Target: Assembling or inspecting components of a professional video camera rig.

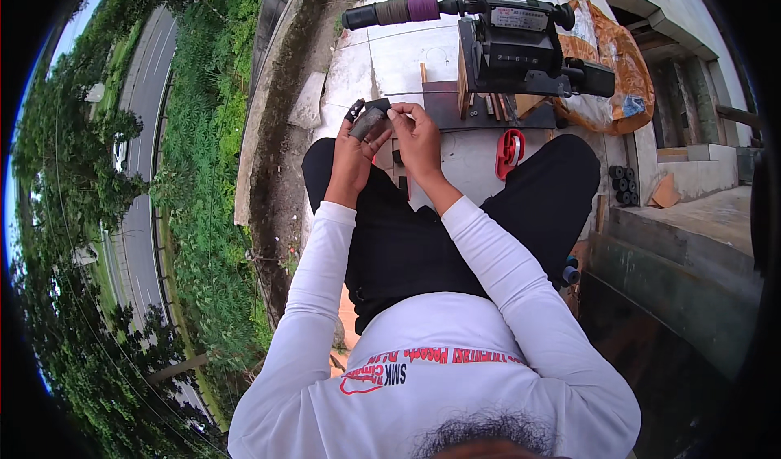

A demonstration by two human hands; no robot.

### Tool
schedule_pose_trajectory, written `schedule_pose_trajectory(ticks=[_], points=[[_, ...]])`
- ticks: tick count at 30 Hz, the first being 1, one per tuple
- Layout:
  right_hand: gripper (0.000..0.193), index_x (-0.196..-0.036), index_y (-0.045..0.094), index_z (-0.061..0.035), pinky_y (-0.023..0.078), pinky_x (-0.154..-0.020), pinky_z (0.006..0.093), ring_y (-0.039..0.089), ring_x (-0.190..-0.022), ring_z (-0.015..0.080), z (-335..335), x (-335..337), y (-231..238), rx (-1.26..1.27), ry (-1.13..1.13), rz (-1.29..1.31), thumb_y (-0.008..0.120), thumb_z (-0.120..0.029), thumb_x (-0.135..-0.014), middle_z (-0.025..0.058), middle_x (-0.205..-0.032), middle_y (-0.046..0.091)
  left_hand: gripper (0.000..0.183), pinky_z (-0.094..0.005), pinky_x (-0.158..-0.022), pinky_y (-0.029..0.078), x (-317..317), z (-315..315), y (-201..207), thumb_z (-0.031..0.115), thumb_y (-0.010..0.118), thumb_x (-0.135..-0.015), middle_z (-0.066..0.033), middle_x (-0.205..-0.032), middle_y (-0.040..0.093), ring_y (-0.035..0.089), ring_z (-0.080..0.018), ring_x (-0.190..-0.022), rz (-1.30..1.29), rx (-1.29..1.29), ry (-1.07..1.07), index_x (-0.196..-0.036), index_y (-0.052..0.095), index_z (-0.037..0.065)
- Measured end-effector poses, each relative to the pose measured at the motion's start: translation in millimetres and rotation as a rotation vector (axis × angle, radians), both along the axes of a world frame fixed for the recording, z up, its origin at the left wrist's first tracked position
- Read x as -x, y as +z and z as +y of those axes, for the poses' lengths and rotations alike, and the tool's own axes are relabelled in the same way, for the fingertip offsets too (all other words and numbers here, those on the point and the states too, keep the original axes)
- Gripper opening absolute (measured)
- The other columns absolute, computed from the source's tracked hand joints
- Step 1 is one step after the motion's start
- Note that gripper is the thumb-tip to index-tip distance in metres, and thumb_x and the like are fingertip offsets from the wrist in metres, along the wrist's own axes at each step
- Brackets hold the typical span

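My left hand (352, 156) is closed around a small dark grey, block-like piece (368, 122), held up above my left knee. The thumb and forefinger of my right hand (417, 142) pinch together at the piece's right end; a black part (377, 105) shows along its top. Another small black bit (355, 111) sits by my left fingertips, and I cannot tell whether it belongs to the same piece. Beyond my hands stands a black machine (517, 48) with a counter window and a handle (399, 11) wrapped in brown and purple.
A red tape-dispenser-like holder (510, 154) lies between my knees. Thin sticks (498, 107) lie on a dark board under the machine. An orange and white sack (622, 76), black spools (625, 185) and a concrete step (691, 223) are at right. A low wall (264, 109) runs along the left.
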State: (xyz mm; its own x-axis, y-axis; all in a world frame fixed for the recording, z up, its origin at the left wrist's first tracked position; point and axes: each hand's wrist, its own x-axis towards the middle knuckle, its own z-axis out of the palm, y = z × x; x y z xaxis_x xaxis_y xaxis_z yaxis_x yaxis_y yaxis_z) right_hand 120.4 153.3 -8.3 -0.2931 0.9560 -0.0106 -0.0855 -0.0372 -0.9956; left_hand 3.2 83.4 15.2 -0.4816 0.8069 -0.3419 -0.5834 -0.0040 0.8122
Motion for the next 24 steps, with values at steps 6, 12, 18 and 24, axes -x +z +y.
schedule_pose_trajectory(ticks=[6,12,18,24], points=[[0.020,-0.109,0.071,-0.0002,0.056,-0.074,0.0310,0.071,-0.080,0.0147,13,17,5,0.011,0.021,-0.013,0.073,-0.018,-0.102,0.0094,-0.087,0.074,0.026,-0.0413,-0.092,0.065,25,28,-13,0.010,0.058,-0.108,-0.0076,-0.120,0.068,0.069,-0.0207,-0.104,0.005,0.059,0.073,-0.133,0.057,0.008],[0.021,-0.106,0.075,0.0009,0.054,-0.074,0.0289,0.067,-0.078,0.0109,7,62,-49,0.286,-0.043,-0.038,0.074,-0.020,-0.101,0.0053,-0.090,0.075,0.025,-0.0402,-0.085,0.063,54,45,-70,0.006,0.053,-0.106,-0.0121,-0.118,0.066,0.070,-0.0246,-0.103,0.005,0.298,0.244,-0.130,0.057,0.006],[0.019,-0.103,0.076,0.0046,0.057,-0.073,0.0316,0.072,-0.079,0.0154,9,73,-83,0.520,-0.030,0.027,0.072,-0.014,-0.101,0.0083,-0.091,0.078,0.017,-0.0344,-0.063,0.047,63,78,-124,0.011,0.057,-0.105,-0.0097,-0.106,0.063,0.053,-0.0190,-0.074,-0.371,0.334,0.344,-0.120,0.062,0.005],[0.022,-0.103,0.078,0.0040,0.054,-0.074,0.0305,0.067,-0.079,0.0127,11,81,-100,0.538,-0.017,-0.002,0.074,-0.018,-0.100,0.0057,-0.091,0.076,0.024,-0.0324,-0.054,0.040,73,86,-138,0.008,0.053,-0.104,-0.0113,-0.108,0.066,0.043,-0.0155,-0.066,-0.363,0.349,0.321,-0.125,0.063,0.005]])
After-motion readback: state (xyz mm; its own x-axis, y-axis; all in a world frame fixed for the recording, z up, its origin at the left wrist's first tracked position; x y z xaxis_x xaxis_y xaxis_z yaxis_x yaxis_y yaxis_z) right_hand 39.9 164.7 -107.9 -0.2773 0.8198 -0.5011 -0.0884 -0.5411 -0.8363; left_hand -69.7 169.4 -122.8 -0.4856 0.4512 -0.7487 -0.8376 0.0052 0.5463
